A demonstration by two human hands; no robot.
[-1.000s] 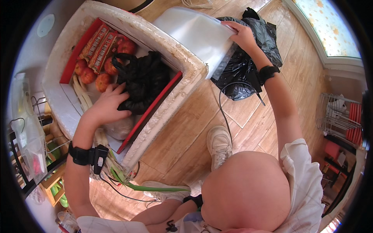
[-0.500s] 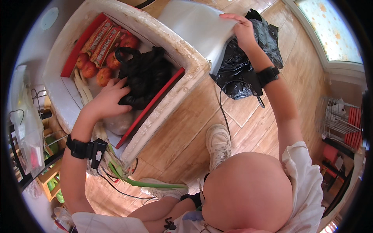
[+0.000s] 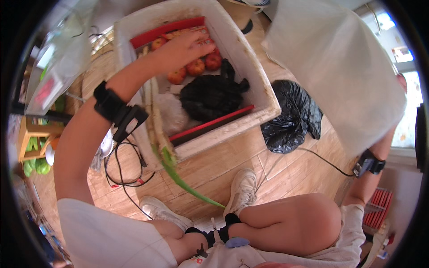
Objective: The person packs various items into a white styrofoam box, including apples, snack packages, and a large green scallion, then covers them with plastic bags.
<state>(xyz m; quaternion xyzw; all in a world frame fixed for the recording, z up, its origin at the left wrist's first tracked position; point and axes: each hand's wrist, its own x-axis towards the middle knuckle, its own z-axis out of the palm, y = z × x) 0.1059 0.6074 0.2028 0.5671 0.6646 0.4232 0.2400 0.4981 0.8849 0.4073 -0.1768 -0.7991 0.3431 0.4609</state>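
My left hand (image 3: 190,50) reaches into a white foam box (image 3: 263,87), over red-and-gold packets (image 3: 178,33) at its far end. Its fingers look spread, slightly blurred; I cannot tell how firmly they touch the packets. Red apples (image 3: 195,67) lie just under the hand. Nearer in the box are a black plastic bag (image 3: 208,99) and a clear bag (image 3: 170,114). A leek (image 3: 176,176) lies along the left side, its green end hanging out. My right hand (image 3: 402,82), mostly hidden, is closed on the outer edge of a large white sheet (image 3: 333,67), held up at the right.
A black plastic bag (image 3: 292,117) lies on the wooden floor right of the box. Black cables (image 3: 123,172) coil left of it. A wooden rack (image 3: 31,138) with green vegetables stands at far left, a wire rack with red items (image 3: 379,207) at right.
My left hand has moved from beside the black bag to the packets at the box's far end. My right hand has swung right, raising the white sheet off the floor bag. The view has shifted.
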